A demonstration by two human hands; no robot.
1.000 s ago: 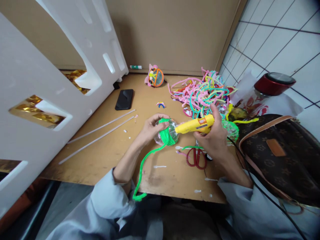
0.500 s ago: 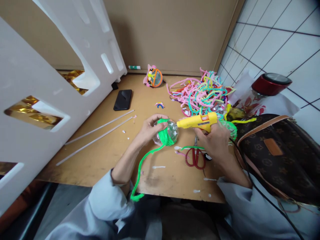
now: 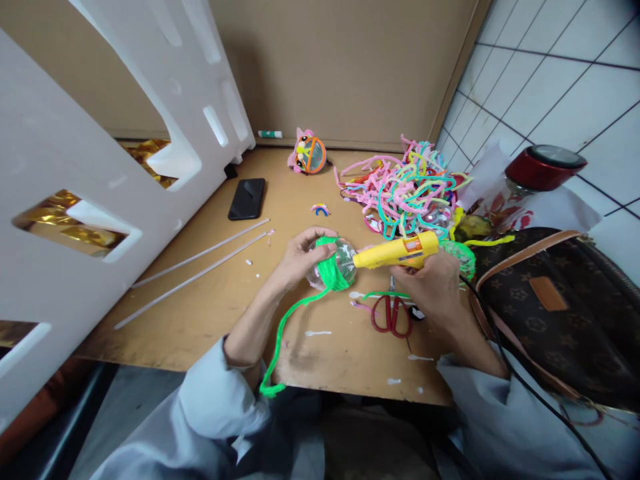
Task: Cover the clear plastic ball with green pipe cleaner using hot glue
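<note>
My left hand [image 3: 305,257] is closed around a clear plastic ball [image 3: 347,256], thumb on top of its wrapping. Bright green pipe cleaner [image 3: 330,270] covers part of the ball in side-by-side turns, and a loose tail hangs down past the table's front edge. A yellow hot glue gun [image 3: 400,251] is gripped in my right hand [image 3: 433,287], its nozzle at the bare right side of the ball; whether it touches, I cannot tell. Below that hand lie red-handled scissors [image 3: 391,317] beside a short green piece [image 3: 385,294].
Tangled pipe cleaners [image 3: 400,190] heap at the back right, near a red-lidded jar [image 3: 540,173] and a brown bag [image 3: 565,307]. A decorated ball [image 3: 309,153], phone [image 3: 247,199] and two white sticks [image 3: 200,257] lie farther left. White foam [image 3: 95,153] stands at left.
The glue gun's rear has dipped and shifted slightly right, with its nozzle a little lower against the ball's side. My left hand holds the ball in nearly the same place.
</note>
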